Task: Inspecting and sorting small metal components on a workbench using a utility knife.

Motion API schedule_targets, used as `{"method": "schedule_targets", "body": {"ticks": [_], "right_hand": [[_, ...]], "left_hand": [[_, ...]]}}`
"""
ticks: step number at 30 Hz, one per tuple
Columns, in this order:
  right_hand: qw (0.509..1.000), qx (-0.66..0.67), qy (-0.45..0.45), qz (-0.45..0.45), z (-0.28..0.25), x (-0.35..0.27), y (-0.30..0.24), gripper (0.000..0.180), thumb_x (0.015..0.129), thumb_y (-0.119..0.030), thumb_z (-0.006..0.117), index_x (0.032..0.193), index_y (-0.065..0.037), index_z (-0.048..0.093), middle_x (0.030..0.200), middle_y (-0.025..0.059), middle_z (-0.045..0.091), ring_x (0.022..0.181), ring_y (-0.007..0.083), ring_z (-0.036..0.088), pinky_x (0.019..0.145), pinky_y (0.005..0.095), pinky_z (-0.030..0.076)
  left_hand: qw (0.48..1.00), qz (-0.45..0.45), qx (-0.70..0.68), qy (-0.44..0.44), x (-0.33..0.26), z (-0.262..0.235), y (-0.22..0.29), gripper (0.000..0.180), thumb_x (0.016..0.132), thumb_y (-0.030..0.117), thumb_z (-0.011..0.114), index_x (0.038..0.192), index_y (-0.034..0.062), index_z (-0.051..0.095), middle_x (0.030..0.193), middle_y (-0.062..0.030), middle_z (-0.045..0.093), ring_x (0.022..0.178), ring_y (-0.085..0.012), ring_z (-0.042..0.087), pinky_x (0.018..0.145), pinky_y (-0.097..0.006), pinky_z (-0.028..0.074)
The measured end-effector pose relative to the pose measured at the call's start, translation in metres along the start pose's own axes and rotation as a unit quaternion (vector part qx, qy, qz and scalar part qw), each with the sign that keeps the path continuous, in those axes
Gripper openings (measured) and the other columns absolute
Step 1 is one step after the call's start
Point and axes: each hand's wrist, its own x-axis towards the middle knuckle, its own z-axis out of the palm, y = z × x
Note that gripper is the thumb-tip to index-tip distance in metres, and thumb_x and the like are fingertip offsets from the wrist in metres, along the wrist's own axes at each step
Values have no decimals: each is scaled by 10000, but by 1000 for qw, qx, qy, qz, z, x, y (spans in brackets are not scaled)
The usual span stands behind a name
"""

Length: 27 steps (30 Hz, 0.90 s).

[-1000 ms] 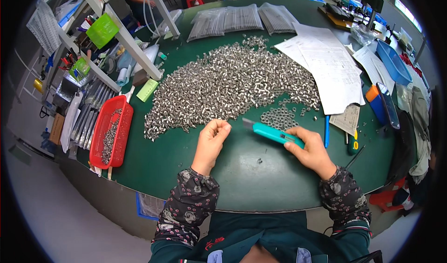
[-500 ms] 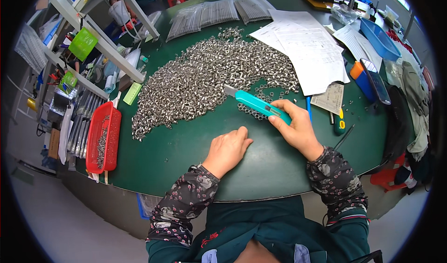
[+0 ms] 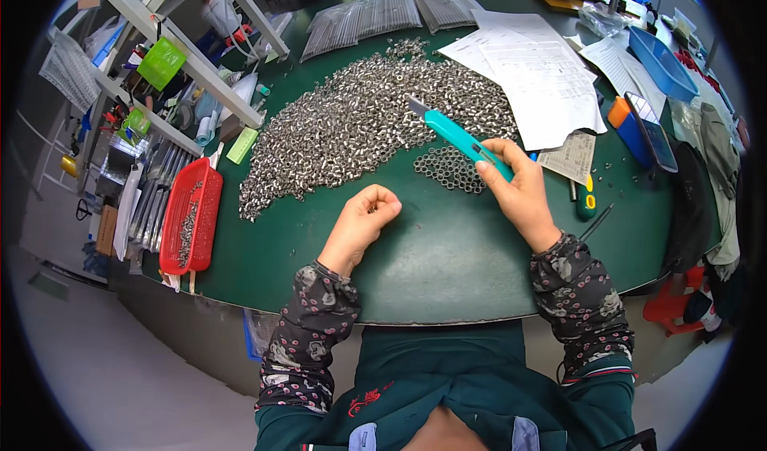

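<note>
Right hand point(image 3: 519, 191) grips a knife point(image 3: 462, 137), blade point(image 3: 418, 107) toward the pile point(image 3: 339, 135) beyond; rings point(image 3: 450, 170) lie just left of that hand. The left hand point(image 3: 357, 223) presses thumb to fingers, any contents hidden. Seemingly mid-handling of rings; blade contact calls for gentle lowering

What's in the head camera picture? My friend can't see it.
The right hand holds a teal cutter over a green table; the left hand is curled. Beyond lies a big heap of small metal parts, with papers at right and a red basket at left.
</note>
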Motion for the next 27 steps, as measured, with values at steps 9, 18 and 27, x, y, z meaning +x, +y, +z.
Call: {"method": "schedule_targets", "body": {"ticks": [9,18,27], "right_hand": [[999,-27,-2,-26,2,-2,2,242,781,-149,622,966,-5,561,784,95,621,689,139,594,629,265,455],[999,-28,1,-35,3,-2,8,246,765,-164,633,950,-15,569,791,115,624,714,184,613,635,281,461],[996,-39,-6,-74,15,-5,9,216,766,-178,621,930,-43,582,690,89,608,599,169,582,552,280,431]], "left_hand": [[853,115,508,25,-8,29,-2,123,701,136,657,768,49,602,667,-38,463,612,-191,493,555,-325,397],[883,21,468,-31,-107,-10,40,106,715,104,634,706,24,566,633,-33,456,565,-130,448,517,-268,378],[599,-271,722,216,-266,-102,-8,107,667,203,650,706,104,648,731,-89,631,708,-288,603,629,-385,479]]}}
